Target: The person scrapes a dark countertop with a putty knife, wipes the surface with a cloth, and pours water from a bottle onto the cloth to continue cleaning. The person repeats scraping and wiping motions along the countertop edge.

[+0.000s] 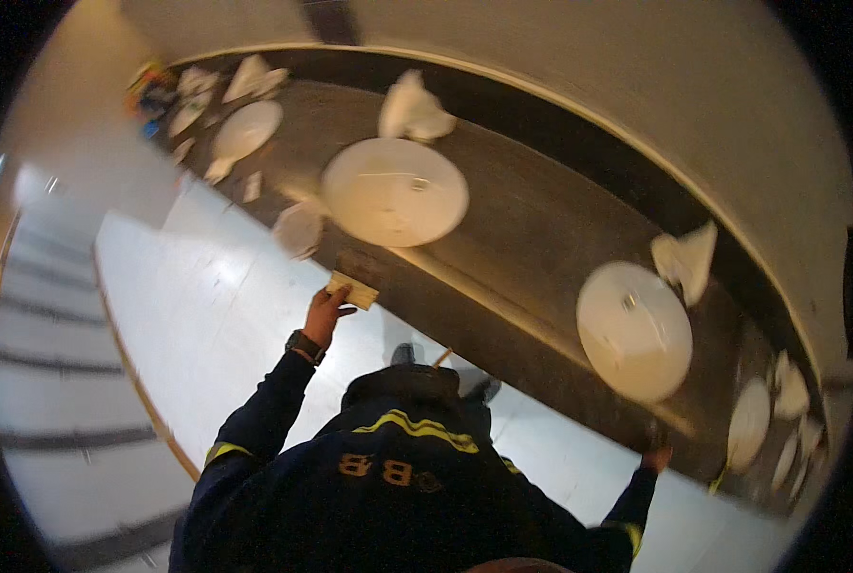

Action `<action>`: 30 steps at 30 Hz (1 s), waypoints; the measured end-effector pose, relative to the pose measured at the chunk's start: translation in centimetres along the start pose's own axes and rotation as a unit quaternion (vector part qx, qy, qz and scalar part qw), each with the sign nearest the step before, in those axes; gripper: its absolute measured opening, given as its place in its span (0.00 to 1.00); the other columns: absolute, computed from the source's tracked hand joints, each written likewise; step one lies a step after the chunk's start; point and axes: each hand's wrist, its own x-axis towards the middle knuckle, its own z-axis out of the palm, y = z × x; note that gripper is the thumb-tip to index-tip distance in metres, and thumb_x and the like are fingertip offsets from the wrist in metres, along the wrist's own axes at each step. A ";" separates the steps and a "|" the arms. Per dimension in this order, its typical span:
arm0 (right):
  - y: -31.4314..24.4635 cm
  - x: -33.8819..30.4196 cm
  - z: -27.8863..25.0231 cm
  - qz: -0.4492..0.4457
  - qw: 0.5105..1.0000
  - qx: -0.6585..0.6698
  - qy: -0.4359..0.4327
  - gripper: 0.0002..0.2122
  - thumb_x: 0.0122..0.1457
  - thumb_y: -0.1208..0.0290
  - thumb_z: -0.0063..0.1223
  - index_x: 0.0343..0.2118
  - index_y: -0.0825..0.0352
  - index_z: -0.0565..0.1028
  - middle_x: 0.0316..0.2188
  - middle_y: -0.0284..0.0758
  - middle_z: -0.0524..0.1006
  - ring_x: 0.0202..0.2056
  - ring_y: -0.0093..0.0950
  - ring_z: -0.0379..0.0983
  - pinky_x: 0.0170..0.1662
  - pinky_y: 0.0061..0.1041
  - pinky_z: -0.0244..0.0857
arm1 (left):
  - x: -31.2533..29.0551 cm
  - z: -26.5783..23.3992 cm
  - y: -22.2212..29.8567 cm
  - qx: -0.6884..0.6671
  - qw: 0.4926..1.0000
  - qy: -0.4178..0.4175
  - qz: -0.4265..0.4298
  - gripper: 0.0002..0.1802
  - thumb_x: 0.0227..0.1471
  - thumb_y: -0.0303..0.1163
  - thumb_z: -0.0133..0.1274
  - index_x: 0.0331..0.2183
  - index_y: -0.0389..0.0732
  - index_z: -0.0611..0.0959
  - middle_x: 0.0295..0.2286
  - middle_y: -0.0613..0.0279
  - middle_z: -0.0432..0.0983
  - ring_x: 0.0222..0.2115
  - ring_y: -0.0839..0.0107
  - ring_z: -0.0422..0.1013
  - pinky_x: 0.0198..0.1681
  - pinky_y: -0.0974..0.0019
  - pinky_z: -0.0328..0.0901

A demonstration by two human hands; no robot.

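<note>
Left hand (pixel 324 314) grips the tan block (pixel 361 294) at its two o'clock, long axis ten-to-four; right hand's (pixel 657 459) fingers, I cannot tell.

Dim, warm cast over desk (pixel 532 215); floor (pixel 197 344) cooler, brighter. Basins (pixel 388 199) softly blurred. Fisheye bows straight edges; corners black.

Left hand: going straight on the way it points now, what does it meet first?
Likely the dark counter, met first by the tan block in the left hand; the white basin lies beyond. Depth is unclear: if raised above the counter, the hand could pass over it.
</note>
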 end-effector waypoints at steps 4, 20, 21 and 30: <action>-7.5 5.1 -2.3 0.207 0.955 -0.203 0.064 0.24 0.64 0.57 0.45 0.62 0.60 0.66 0.60 0.39 0.68 0.54 0.42 0.70 0.59 0.42 0.61 | 0.3 -4.7 -4.3 -0.031 0.988 0.148 0.025 0.19 0.58 0.39 0.54 0.45 0.35 0.78 0.37 0.58 0.79 0.36 0.69 0.77 0.36 0.65 0.74; -62.9 -6.5 19.6 -0.381 0.923 0.001 0.045 0.20 0.57 0.63 0.58 0.45 0.76 0.73 0.41 0.56 0.76 0.44 0.48 0.74 0.48 0.41 0.66 | -18.0 -40.3 -38.4 0.085 0.859 0.485 -0.142 0.22 0.52 0.43 0.54 0.34 0.30 0.82 0.26 0.48 0.81 0.26 0.56 0.78 0.30 0.57 0.73; -67.9 -11.1 19.8 -0.395 0.918 -0.024 0.033 0.19 0.57 0.63 0.58 0.43 0.75 0.73 0.40 0.56 0.76 0.43 0.48 0.75 0.47 0.41 0.67 | -19.0 -41.7 -40.8 0.084 0.841 0.513 -0.152 0.21 0.52 0.42 0.54 0.34 0.30 0.82 0.26 0.47 0.81 0.28 0.54 0.79 0.32 0.57 0.73; -85.2 -20.3 32.5 -0.551 0.822 -0.032 -0.141 0.12 0.59 0.67 0.55 0.40 0.69 0.71 0.34 0.47 0.79 0.36 0.46 0.77 0.37 0.41 0.70 | -21.8 -50.5 -40.7 -0.168 0.819 0.515 -0.187 0.20 0.53 0.38 0.51 0.41 0.30 0.77 0.32 0.49 0.81 0.27 0.58 0.79 0.25 0.57 0.72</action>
